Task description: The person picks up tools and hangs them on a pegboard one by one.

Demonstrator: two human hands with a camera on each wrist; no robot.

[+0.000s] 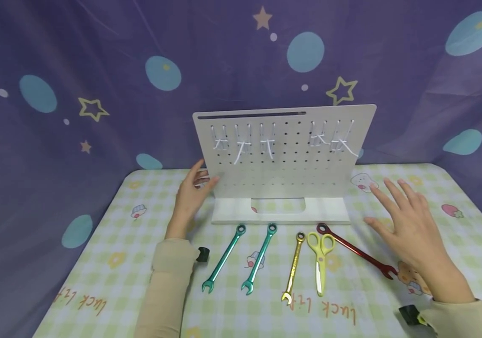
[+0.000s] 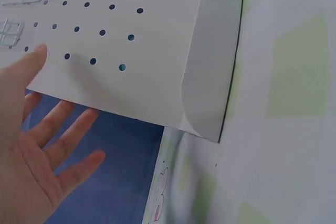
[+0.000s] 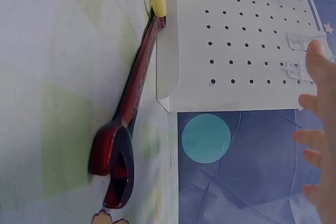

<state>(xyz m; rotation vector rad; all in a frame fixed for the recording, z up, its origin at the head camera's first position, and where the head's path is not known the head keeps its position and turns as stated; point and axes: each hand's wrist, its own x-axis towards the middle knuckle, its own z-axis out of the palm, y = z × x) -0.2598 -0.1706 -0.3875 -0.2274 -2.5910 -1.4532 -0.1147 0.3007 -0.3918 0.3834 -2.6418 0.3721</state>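
Observation:
A white pegboard stands upright on its base, several white wire hooks fixed along its upper part. My left hand is at the board's left edge, thumb in front and fingers spread around the edge; whether it touches cannot be told. To the right of the board, my right hand hovers with fingers spread, holding nothing. In front of the base lie two green wrenches, a gold wrench, yellow scissors and a red wrench, the last nearest my right hand.
A checked tablecloth with printed figures covers the table. Behind it hangs a purple curtain with stars and blue ovals. The pegboard's base has a rectangular cut-out in its middle. Black straps show at both wrists.

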